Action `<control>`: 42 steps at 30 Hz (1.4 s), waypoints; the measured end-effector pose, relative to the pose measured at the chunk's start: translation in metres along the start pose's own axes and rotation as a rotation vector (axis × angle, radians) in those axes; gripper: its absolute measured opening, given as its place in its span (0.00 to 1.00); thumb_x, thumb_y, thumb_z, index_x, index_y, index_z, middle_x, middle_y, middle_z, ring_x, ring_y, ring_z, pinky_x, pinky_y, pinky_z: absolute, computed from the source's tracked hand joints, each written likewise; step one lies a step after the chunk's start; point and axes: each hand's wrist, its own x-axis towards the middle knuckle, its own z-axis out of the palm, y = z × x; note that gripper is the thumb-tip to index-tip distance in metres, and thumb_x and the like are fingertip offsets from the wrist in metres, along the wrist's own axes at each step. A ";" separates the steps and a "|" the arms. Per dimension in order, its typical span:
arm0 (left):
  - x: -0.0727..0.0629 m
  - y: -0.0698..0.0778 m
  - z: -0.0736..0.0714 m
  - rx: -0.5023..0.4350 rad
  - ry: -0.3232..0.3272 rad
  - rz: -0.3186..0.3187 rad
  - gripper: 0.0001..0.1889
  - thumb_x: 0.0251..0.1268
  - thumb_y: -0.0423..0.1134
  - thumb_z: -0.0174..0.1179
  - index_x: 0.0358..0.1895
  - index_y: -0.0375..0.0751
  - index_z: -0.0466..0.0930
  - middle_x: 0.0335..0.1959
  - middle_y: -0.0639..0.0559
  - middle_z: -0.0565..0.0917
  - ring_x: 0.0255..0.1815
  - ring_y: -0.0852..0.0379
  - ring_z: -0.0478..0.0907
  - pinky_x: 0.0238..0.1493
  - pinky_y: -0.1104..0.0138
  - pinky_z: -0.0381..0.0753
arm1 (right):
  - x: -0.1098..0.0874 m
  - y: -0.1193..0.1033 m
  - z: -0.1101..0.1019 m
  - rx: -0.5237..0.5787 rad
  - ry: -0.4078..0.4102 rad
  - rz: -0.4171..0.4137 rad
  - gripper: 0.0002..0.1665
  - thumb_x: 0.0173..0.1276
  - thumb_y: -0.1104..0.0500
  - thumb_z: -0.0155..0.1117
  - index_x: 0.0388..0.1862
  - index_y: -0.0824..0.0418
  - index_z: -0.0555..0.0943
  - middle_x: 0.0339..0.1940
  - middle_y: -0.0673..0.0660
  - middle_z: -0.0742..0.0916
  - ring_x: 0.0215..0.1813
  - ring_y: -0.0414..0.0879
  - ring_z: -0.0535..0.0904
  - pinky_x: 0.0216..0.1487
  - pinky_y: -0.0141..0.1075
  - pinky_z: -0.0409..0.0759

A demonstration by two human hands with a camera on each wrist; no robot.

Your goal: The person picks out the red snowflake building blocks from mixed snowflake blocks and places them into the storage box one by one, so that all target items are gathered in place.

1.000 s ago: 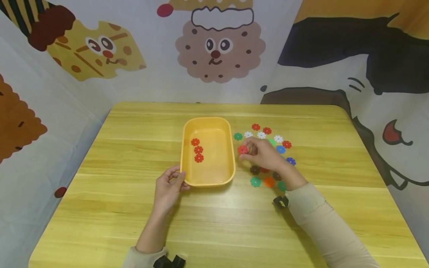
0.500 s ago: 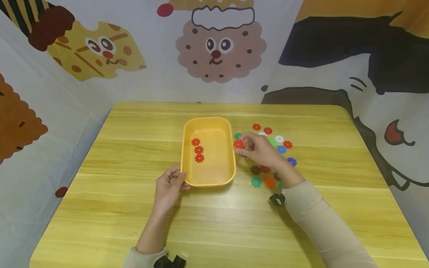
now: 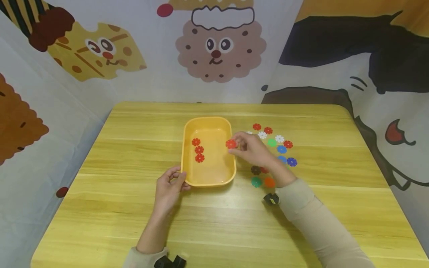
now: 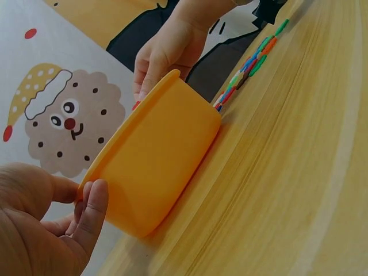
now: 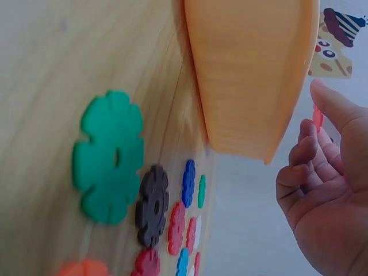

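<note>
A yellow-orange plastic tray [image 3: 214, 175] stands on the table, with three red snowflake discs [image 3: 199, 150] in a column on its floor. My left hand [image 3: 169, 190] grips the tray's near left corner, thumb on the rim; in the left wrist view thumb and fingers pinch that rim [image 4: 92, 172]. Over the tray's right rim, my right hand [image 3: 251, 149] pinches another red snowflake disc [image 3: 231, 144] between thumb and fingers. The right wrist view shows this disc [image 5: 318, 118] edge-on at the fingertips, above the tray's wall [image 5: 253, 75].
Right of the tray lie several loose snowflake discs in red, white, blue, brown, orange and green [image 3: 256, 181], partly hidden by my right hand and forearm. A printed cloth [image 3: 151, 82] hangs behind the wooden table [image 3: 110, 208]. Each wrist carries a black camera mount [image 3: 271, 198].
My right hand has moved left with the red snowflake disc, from beside the tray to over its right rim. The left hand and tray have stayed in place.
</note>
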 end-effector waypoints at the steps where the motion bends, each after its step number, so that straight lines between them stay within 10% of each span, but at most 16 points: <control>1: 0.000 0.000 0.000 0.001 0.000 0.001 0.17 0.74 0.28 0.57 0.63 0.27 0.72 0.41 0.40 0.76 0.28 0.56 0.82 0.37 0.65 0.93 | 0.001 -0.001 0.001 0.002 0.005 -0.012 0.22 0.63 0.61 0.76 0.52 0.67 0.80 0.28 0.54 0.82 0.26 0.44 0.74 0.26 0.28 0.78; 15: 0.001 -0.002 0.000 -0.022 0.014 -0.008 0.18 0.74 0.28 0.58 0.63 0.27 0.73 0.43 0.36 0.76 0.28 0.56 0.83 0.37 0.65 0.93 | 0.011 -0.009 0.018 -0.001 0.053 -0.052 0.22 0.64 0.58 0.76 0.51 0.66 0.80 0.28 0.52 0.81 0.25 0.43 0.74 0.25 0.30 0.79; 42: 0.002 -0.001 0.003 -0.018 0.027 -0.001 0.17 0.73 0.27 0.58 0.61 0.26 0.73 0.40 0.39 0.76 0.27 0.56 0.83 0.36 0.64 0.93 | 0.036 -0.036 0.052 -0.007 -0.151 0.037 0.24 0.66 0.55 0.75 0.57 0.64 0.79 0.37 0.52 0.84 0.32 0.42 0.78 0.33 0.31 0.84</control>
